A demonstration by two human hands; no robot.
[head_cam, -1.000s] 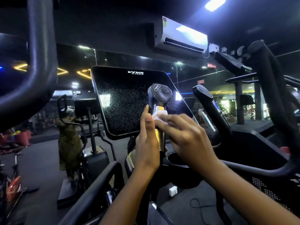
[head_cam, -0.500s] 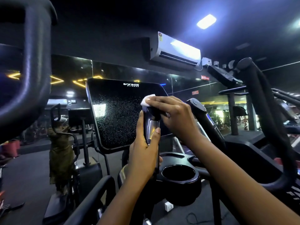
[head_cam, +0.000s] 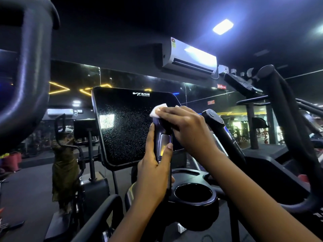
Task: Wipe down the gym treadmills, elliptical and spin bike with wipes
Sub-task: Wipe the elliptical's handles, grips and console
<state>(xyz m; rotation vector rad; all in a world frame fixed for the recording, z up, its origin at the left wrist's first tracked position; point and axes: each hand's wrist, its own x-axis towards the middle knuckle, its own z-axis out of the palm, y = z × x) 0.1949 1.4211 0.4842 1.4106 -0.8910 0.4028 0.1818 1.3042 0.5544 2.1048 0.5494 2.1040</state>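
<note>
Wipe (head_cam: 158, 109) sits pinched under right hand (head_cam: 187, 126) atop handle (head_cam: 165, 144) gripped by left hand (head_cam: 153, 175).

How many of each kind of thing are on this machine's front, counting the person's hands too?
Hands: 2, left hand and right hand
Wipe: 1
Handgrips: 2
Screen: 1
Cup holder: 1
Total: 7

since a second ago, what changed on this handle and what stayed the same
The right hand slid the white wipe up the handle grip, from its silver plate to the top end, which it now covers. The left hand stayed holding the grip lower down; the screen stays speckled.
</note>
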